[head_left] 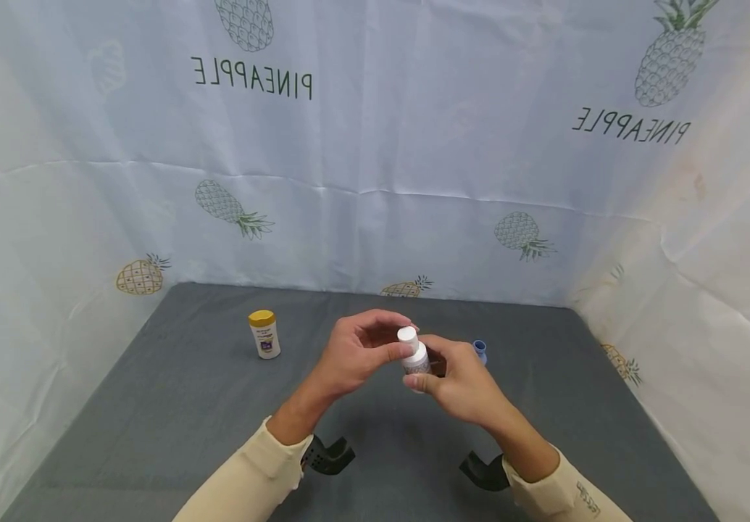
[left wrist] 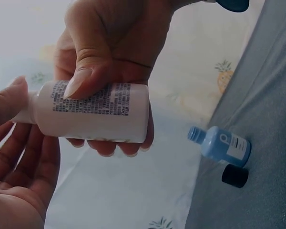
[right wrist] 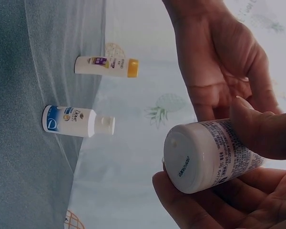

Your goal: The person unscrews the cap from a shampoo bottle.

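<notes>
A small white bottle (head_left: 417,359) with dense dark print is held up above the table, its cap end tilted away to the upper left. My right hand (head_left: 462,380) grips the bottle's body, thumb across the printed label (left wrist: 91,100). My left hand (head_left: 353,355) pinches the white cap (head_left: 407,335) between thumb and fingers. The cap seems to be on the bottle. In the right wrist view the bottle's round base (right wrist: 185,160), with a stamped code, faces the camera, and the left hand lies partly behind the bottle.
A white bottle with a yellow cap (head_left: 264,335) stands at the table's left. A blue-and-white Dove bottle (right wrist: 76,121) stands upright, out of sight in the head view. To the right, an uncapped blue bottle (left wrist: 229,145) has a black cap (left wrist: 235,176) beside it. Pineapple-print curtains (head_left: 375,145) surround the table.
</notes>
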The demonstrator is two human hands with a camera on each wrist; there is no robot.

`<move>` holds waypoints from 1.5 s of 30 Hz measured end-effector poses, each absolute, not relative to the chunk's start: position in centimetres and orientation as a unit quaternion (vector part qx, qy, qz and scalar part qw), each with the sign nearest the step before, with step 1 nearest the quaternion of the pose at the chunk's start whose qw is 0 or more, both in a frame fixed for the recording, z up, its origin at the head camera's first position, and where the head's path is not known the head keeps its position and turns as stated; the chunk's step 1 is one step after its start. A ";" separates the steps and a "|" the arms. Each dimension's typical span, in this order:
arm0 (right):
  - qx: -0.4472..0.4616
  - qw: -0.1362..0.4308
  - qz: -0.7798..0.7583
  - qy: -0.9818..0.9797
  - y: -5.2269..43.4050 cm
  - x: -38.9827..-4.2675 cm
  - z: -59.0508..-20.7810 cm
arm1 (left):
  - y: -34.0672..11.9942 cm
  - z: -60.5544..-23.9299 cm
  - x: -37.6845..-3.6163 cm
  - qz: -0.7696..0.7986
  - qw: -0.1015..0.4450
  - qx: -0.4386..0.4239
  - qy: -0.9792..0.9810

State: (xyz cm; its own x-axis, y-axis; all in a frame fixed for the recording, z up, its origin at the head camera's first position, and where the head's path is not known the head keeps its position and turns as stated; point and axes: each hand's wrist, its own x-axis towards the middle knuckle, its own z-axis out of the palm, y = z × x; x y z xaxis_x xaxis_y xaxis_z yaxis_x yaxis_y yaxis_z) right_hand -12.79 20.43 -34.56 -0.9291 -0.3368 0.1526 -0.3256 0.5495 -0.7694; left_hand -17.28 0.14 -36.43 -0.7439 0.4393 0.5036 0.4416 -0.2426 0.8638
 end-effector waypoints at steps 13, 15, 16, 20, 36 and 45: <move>-0.194 0.008 -0.439 0.877 20.2 -12.6 -34.7 | -0.2 -36.8 -17.4 -0.707 0.003 -0.412 -0.574; -0.193 0.009 -0.439 0.878 20.2 -12.6 -34.6 | -0.2 -36.8 -17.5 -0.706 0.008 -0.421 -0.569; -0.192 0.009 -0.438 0.878 20.2 -12.6 -34.6 | -0.2 -36.8 -17.5 -0.706 0.009 -0.421 -0.570; -0.190 0.009 -0.436 0.880 20.1 -12.5 -34.5 | -0.2 -36.7 -17.3 -0.710 0.010 -0.405 -0.576; -0.188 0.007 -0.435 0.881 20.1 -12.4 -34.4 | -0.3 -36.8 -17.7 -0.718 0.006 -0.434 -0.544; -0.187 0.009 -0.434 0.881 20.0 -12.5 -34.3 | -0.5 -36.6 -17.9 -0.711 0.015 -0.424 -0.560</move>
State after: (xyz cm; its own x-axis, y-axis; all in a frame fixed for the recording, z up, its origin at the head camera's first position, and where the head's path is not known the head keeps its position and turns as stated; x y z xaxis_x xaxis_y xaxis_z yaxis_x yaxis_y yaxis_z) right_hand -12.47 19.97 -34.31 -0.9298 -0.3374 0.1473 -0.3226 0.5538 -0.7676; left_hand -17.88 -0.50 -36.60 -0.6398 0.4548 0.6195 0.4961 -0.3713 0.7849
